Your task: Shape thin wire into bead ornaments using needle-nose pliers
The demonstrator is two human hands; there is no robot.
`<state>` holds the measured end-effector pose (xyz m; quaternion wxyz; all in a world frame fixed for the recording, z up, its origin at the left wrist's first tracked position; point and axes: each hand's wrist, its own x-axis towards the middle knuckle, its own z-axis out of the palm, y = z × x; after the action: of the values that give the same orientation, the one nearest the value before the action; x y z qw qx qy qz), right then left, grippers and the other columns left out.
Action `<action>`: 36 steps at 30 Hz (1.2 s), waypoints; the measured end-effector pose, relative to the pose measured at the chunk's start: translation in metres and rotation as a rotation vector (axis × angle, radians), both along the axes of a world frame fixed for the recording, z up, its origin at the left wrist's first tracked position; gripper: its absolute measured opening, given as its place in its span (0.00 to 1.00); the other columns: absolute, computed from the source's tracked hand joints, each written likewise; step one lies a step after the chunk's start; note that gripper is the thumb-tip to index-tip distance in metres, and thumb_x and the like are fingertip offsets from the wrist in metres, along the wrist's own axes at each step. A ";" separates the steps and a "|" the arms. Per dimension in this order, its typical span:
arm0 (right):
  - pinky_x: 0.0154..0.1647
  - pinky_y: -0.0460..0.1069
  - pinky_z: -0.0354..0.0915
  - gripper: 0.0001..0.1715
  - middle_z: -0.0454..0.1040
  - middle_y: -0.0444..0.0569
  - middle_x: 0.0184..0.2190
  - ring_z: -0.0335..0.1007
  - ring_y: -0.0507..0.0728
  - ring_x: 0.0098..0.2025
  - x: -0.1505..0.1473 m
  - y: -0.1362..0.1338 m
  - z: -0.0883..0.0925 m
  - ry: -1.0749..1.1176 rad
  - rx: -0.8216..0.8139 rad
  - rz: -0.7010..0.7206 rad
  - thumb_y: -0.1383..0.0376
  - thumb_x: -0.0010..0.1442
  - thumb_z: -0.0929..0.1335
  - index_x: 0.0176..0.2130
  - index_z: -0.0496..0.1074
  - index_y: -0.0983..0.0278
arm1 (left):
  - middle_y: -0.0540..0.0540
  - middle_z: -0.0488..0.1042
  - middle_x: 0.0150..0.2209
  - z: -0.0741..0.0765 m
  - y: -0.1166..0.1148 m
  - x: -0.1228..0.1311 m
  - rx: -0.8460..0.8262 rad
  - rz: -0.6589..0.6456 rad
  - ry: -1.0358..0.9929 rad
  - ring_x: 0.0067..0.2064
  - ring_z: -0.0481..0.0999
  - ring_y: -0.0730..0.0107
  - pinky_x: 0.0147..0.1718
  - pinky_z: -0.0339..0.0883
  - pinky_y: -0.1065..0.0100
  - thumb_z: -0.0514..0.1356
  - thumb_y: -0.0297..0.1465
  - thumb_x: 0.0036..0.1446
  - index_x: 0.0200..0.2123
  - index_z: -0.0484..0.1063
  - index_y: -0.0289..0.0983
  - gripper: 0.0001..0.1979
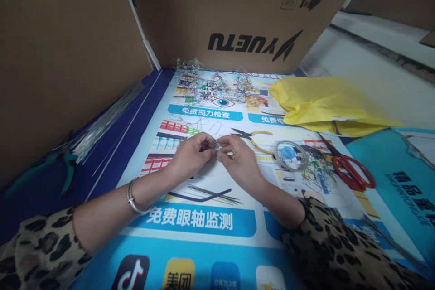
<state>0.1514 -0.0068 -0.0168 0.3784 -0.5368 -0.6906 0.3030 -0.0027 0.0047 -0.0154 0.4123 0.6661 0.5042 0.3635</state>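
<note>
My left hand (190, 154) and my right hand (243, 163) meet above the printed sheet, fingertips almost touching. Both pinch a small pale round piece (217, 147), too small to name. A thin wire (213, 128) seems to loop up from the fingertips. Just beyond my right hand lie pliers with yellow handles (260, 138), jaws pointing left. A clear spool (290, 156) rests to the right of that hand. Beneath my wrists lies a small bundle of straight thin wires (215, 194).
Cardboard boxes (217, 9) wall off the back and left. Tangled wire pieces (234, 86) lie along the far side. Red-handled scissors (353, 172), a yellow bag (326, 99) and a teal bag (390, 176) are at right. Green-handled pliers (70, 172) and long wires (105, 120) lie left.
</note>
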 end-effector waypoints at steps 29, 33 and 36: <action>0.36 0.47 0.60 0.14 0.72 0.49 0.36 0.66 0.54 0.38 0.014 -0.002 0.004 -0.713 0.595 0.190 0.69 0.61 0.59 0.40 0.72 0.62 | 0.46 0.73 0.41 -0.002 -0.001 0.000 -0.078 -0.186 -0.063 0.40 0.75 0.70 0.39 0.68 0.66 0.55 0.21 0.52 0.48 0.59 0.40 0.19; 0.38 0.47 0.59 0.13 0.73 0.49 0.32 0.67 0.54 0.37 0.018 0.003 0.008 -0.626 0.530 0.076 0.66 0.61 0.60 0.34 0.72 0.64 | 0.44 0.69 0.48 0.008 0.000 -0.002 0.071 -0.056 -0.009 0.45 0.73 0.68 0.39 0.68 0.67 0.56 0.22 0.50 0.47 0.62 0.39 0.19; 0.33 0.46 0.59 0.10 0.72 0.45 0.28 0.67 0.52 0.32 0.022 0.009 0.009 -0.471 0.321 -0.095 0.64 0.58 0.62 0.31 0.72 0.62 | 0.42 0.68 0.48 0.018 0.000 -0.004 0.128 0.098 -0.002 0.45 0.72 0.67 0.32 0.68 0.70 0.57 0.25 0.51 0.46 0.64 0.37 0.17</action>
<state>0.1738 0.0026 -0.0077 0.3017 -0.5573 -0.7726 0.0387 -0.0066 0.0050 0.0029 0.3512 0.6652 0.5116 0.4152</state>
